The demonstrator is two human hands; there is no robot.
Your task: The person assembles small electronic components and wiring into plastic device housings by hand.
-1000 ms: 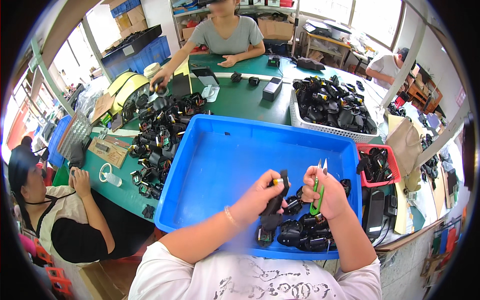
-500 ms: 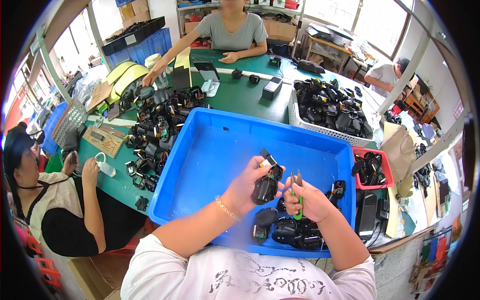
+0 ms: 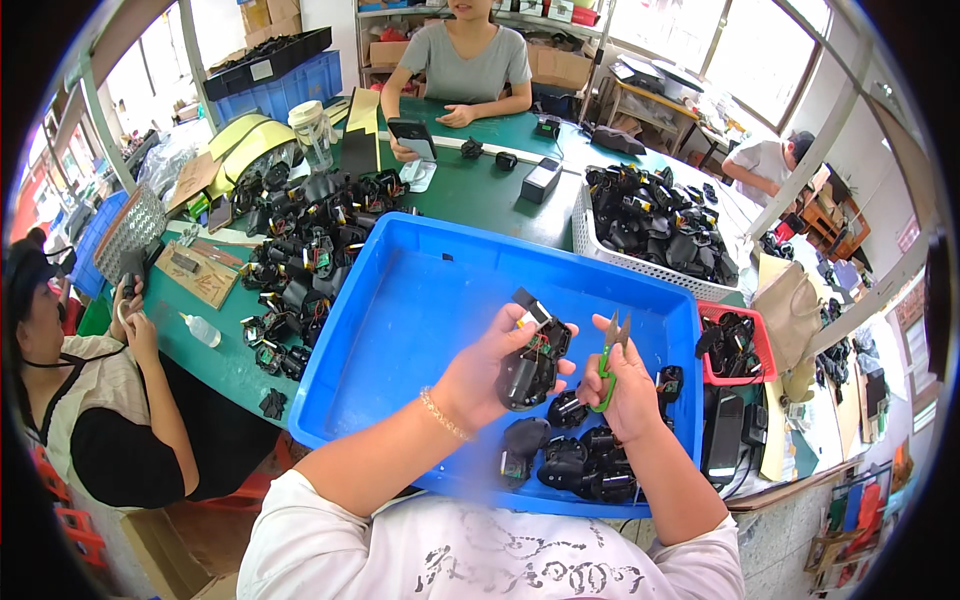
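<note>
Over the large blue tray (image 3: 345,330), my left hand (image 3: 475,385) grips a black plastic device housing (image 3: 527,375). Its opened side shows a reddish circuit part and a white and yellow piece near the top. Close to its right, my right hand (image 3: 630,390) is closed on green-handled snips (image 3: 606,375), blades pointing up and apart from the housing. Below both hands, several similar black housings (image 3: 590,460) lie in the tray's near right corner. Some of them are partly hidden by my right hand and wrist.
A pile of black housings (image 3: 310,240) covers the green table (image 3: 480,200) left of the tray. A white basket (image 3: 650,262) and a red basket (image 3: 765,345) of black parts stand right. One person holds a phone (image 3: 412,138) opposite; another sits left near a clear bottle (image 3: 202,330).
My right hand has raised the snips and turned them, blades now farther apart. The person opposite has drawn an arm back and taken hold of the phone. The bottle now stands on the table.
</note>
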